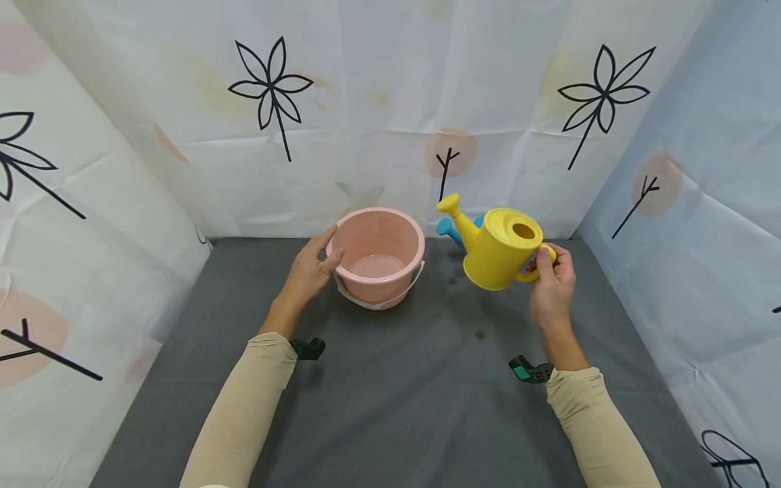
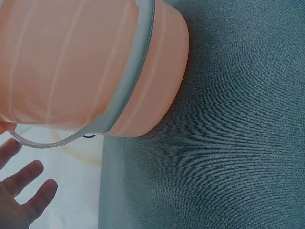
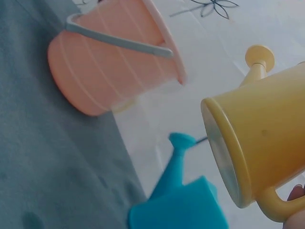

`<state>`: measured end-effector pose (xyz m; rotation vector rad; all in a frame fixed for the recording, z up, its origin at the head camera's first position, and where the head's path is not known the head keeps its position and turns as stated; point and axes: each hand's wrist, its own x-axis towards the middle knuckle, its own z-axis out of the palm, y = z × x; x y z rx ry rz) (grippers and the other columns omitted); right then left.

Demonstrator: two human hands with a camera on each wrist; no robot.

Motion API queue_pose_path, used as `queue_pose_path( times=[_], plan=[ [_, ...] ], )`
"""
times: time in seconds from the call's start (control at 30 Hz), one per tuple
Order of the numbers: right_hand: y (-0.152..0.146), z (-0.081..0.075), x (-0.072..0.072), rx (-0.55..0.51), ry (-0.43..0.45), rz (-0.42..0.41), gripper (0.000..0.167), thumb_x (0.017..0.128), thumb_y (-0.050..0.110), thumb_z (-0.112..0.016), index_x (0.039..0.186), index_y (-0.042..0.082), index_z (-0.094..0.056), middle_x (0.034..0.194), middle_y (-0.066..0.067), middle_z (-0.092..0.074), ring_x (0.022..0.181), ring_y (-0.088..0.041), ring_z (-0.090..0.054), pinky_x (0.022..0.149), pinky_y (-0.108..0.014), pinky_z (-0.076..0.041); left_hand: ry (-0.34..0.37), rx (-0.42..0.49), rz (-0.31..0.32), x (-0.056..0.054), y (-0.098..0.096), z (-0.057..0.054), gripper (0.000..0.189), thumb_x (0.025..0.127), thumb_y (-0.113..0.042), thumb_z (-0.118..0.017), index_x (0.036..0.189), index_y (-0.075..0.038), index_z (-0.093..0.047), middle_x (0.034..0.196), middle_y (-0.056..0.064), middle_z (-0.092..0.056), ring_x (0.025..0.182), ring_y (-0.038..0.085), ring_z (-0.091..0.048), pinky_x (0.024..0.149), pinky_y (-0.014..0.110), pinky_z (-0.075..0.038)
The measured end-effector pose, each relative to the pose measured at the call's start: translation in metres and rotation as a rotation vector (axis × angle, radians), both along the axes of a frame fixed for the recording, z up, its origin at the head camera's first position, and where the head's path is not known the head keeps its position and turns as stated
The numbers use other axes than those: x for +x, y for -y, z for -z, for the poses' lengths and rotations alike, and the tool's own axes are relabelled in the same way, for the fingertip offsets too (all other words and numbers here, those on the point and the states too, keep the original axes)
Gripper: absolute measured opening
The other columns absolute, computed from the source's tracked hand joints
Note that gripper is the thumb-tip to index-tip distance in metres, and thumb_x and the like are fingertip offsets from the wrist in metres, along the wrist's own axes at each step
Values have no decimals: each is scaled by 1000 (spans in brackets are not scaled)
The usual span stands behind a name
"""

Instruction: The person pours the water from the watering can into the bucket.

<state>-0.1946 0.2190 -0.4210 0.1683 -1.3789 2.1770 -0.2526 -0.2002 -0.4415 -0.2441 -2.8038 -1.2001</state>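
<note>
A pink bucket [image 1: 378,271] stands upright on the grey cloth, its pale handle [image 1: 381,305] hanging down at the front. My left hand [image 1: 311,268] is at the bucket's left rim, thumb by the rim; the left wrist view shows several fingers [image 2: 28,176] spread and fairly straight. My right hand [image 1: 555,278] grips the handle of a yellow watering can [image 1: 497,254], held up right of the bucket with its spout [image 1: 460,217] toward the bucket. Behind it, partly hidden, is a blue watering can [image 3: 181,207].
Grey cloth [image 1: 396,407] covers the table, with several dark spots [image 1: 480,335] below the yellow can. White patterned fabric [image 1: 378,102] hangs behind the table and along both sides, close to its back edge.
</note>
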Motion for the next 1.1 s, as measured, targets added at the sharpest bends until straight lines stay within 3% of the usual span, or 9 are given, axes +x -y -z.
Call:
queue_pose_path(
  times=[0.23,0.57,0.93,1.1],
  plan=[
    [-18,-8,3,-65,-16,111,6,105,8,-53,106,3,-57,89,-5,-51,79,-17,-48,72,-21,-46,-10,2,12,0,-1,1,66,103,-57,-48,162,-34,-29,167,10,-33,154,40,-28,122,63,-27],
    [-42,-6,6,-127,27,262,5,104,10,-54,103,5,-56,90,-8,-48,80,-19,-46,73,-21,-48,12,-2,-6,0,0,1,62,105,-45,-53,162,-35,-29,166,11,-34,154,39,-29,122,63,-28],
    [-71,4,6,-73,114,429,5,103,14,-58,101,10,-55,87,-3,-47,78,-16,-44,71,-19,-41,-19,-3,15,-4,1,0,63,105,-42,-54,162,-31,-30,166,13,-35,153,39,-31,121,63,-29],
    [-84,15,7,-21,200,498,7,104,19,-58,100,13,-54,85,0,-46,76,-14,-43,72,-19,-38,-7,7,15,-3,1,2,63,105,-42,-54,162,-33,-29,166,12,-34,154,39,-30,121,64,-28]
  ],
)
